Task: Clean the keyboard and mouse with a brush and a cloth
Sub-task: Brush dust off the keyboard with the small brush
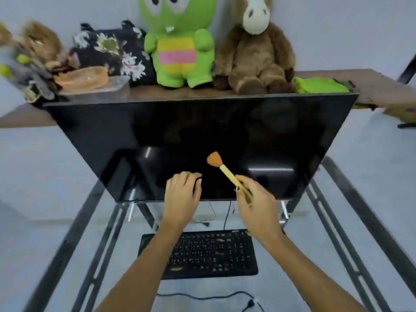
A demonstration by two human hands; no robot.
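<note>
My right hand (254, 199) grips a brush (221, 167) by its pale wooden handle, with the orange bristles pointing up and left in front of the dark screen. My left hand (182, 194) is raised beside it, its fingers curled over a dark object that looks like the black mouse (198, 185). The mouse is hard to separate from the screen behind it. The bristles hang a little right of and above the mouse, apart from it. A black keyboard (209, 253) lies on the glass table under my forearms. A green cloth (319, 85) sits folded on the shelf at the back right.
A large black monitor (202, 131) stands just behind my hands. The wooden shelf (371, 84) above it carries a green plush toy (180, 46), a brown plush horse (254, 57), a flowered bag and a clear container. Thin cables (202, 297) run under the glass table (351, 233).
</note>
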